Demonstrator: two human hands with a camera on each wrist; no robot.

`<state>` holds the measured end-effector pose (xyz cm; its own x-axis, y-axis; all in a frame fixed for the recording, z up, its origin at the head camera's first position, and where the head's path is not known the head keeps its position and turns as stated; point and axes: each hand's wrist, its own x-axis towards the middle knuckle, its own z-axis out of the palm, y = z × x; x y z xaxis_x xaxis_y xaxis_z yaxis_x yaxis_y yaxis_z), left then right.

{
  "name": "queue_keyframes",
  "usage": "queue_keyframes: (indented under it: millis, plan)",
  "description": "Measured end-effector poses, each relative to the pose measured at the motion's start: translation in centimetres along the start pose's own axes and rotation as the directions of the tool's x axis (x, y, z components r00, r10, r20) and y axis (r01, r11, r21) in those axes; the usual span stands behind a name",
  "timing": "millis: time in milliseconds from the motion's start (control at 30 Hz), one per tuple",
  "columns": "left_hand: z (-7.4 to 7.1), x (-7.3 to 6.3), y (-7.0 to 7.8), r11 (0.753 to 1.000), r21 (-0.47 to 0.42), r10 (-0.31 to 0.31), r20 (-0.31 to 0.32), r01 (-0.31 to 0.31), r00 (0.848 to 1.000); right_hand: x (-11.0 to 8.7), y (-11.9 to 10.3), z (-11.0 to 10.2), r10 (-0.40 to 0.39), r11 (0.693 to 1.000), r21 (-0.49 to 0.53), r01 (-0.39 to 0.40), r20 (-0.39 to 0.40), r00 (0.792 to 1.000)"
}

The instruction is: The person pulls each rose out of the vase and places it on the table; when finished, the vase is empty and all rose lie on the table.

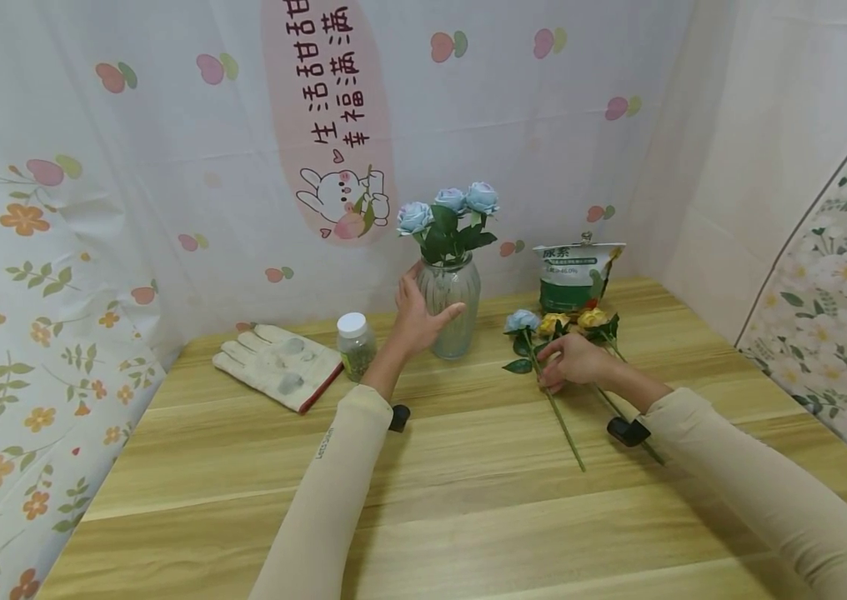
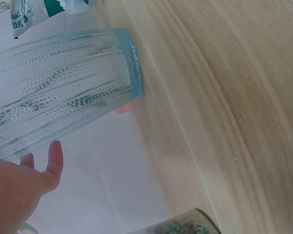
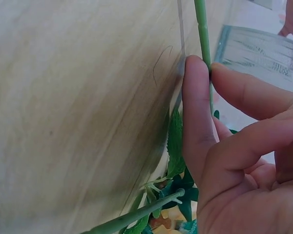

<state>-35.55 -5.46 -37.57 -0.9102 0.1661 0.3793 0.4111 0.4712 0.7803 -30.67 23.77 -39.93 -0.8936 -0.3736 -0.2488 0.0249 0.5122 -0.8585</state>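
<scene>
A ribbed clear glass vase (image 1: 456, 321) stands upright near the back wall, holding three light-blue roses (image 1: 452, 202). My left hand (image 1: 419, 312) is at the vase's left side, with fingers near the neck and the thumb stretched out across the front in the head view. My right hand (image 1: 573, 362) pinches the green stem (image 3: 203, 34) of another blue rose (image 1: 523, 321) between thumb and finger, low over the table. Beside it are two yellow roses, one (image 1: 553, 325) next to the blue bloom and another (image 1: 592, 317) farther right. The hand partly hides their stems.
Left of the vase stands a white-lidded jar (image 1: 356, 346) with green bits inside. A pale work glove (image 1: 278, 364) lies farther left on the wooden table (image 1: 461, 500). Behind the loose roses stands a green-and-white bag (image 1: 579, 279) with a clip on top. Patterned cloth hangs behind.
</scene>
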Motion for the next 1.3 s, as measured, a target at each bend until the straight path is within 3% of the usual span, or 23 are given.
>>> queue_keyframes:
  millis: [300, 600, 700, 967, 1300]
  plan:
    - [0.0, -0.1, 0.0, 1.000, 0.006, 0.002, 0.000, -0.002, 1.000, 0.1, 0.2, 0.0, 0.038, 0.990, -0.133, -0.040, -0.016, 0.999]
    - [0.1, -0.2, -0.1, 1.000, 0.017, 0.003, -0.010, -0.003, 1.000, -0.2, -0.1, -0.4, 0.002, 0.991, -0.135, -0.001, 0.007, 1.000]
    - [0.2, -0.1, -0.2, 1.000, 0.021, 0.006, -0.012, -0.006, 1.000, -0.4, -0.5, -1.1, -0.007, 0.988, -0.158, 0.003, -0.022, 1.000]
    - [0.2, -0.3, -0.1, 1.000, 0.029, 0.006, -0.019, -0.005, 1.000, -0.9, -2.7, -2.6, -0.033, 0.982, -0.190, 0.022, -0.055, 0.998]
    - [0.0, -0.3, -0.1, 0.998, 0.055, -0.018, -0.006, 0.019, 1.000, -0.4, -6.2, -2.6, -0.072, 0.981, -0.188, 0.056, -0.079, 0.994]
